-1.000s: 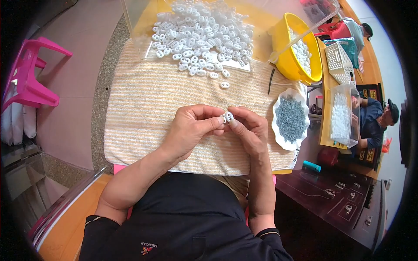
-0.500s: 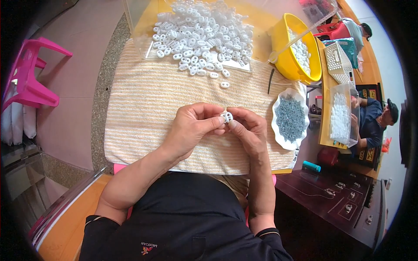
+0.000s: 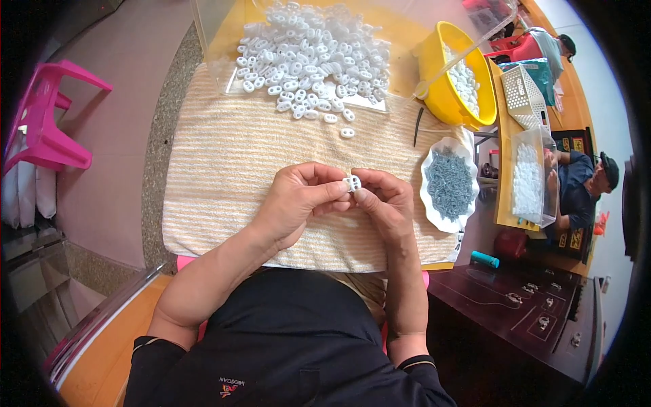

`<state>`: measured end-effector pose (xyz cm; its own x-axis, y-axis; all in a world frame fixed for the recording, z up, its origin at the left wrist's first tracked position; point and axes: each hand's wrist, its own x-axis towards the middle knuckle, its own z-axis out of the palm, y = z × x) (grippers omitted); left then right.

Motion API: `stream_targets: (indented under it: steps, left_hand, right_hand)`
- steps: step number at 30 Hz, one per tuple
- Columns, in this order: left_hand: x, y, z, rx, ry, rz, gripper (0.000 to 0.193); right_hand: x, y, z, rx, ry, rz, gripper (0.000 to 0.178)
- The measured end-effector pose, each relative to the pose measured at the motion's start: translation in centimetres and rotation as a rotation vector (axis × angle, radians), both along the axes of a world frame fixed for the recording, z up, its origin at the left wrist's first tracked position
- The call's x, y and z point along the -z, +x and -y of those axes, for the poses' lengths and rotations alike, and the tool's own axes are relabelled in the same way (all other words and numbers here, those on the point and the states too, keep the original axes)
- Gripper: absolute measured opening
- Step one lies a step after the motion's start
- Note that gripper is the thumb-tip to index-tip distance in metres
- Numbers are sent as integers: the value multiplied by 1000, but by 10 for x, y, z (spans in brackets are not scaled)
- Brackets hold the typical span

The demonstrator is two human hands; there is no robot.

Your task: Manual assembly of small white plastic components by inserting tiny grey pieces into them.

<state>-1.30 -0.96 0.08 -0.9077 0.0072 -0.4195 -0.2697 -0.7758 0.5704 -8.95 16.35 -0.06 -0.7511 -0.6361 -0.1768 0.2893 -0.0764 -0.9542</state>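
Note:
Between my two hands is a small white two-hole plastic piece (image 3: 351, 182), held above the striped towel. The thumb and fingertips of my left hand (image 3: 305, 193) pinch its left side. My right hand (image 3: 388, 200) has thumb and fingers closed on its right side. Fingertips cover part of the piece, and whether anything sits inside it is too small to tell. Beyond my hands, a heap of similar white oval pieces (image 3: 312, 57) spills toward me, with one loose piece (image 3: 347, 133) nearest. Right of my right hand, a white scalloped dish (image 3: 428, 201) holds many tiny grey, spring-like parts (image 3: 450, 183).
A yellow basin (image 3: 432, 74) of white pieces stands at the far right, near a thin black stick (image 3: 418, 127). The striped towel (image 3: 224, 156) covers the work surface. Farther right, a co-worker (image 3: 584, 190) sits by a clear bin (image 3: 548, 197). A pink stool (image 3: 57, 129) stands left.
My hands stay almost in place, both still pinching the white piece, which looks slightly turned. Towel, heap and dish sit a few pixels farther left as the view shifts.

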Motion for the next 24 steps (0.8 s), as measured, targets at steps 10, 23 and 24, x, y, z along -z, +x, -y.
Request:
stream_targets:
  steps: [10, 23, 24]
  left_hand:
    - [7, 0, 1, 37, 164, -66, 10]
    - [0, 0, 2, 152, 204, -122, 11]
    - [1, 1, 2, 152, 203, -123, 11]
  right_hand:
    - [-2, 1, 0, -1, -77, -15, 31]
    - [-5, 5, 5, -18, -196, -49, 27]
    - [-6, 5, 6, -25, -199, -52, 27]
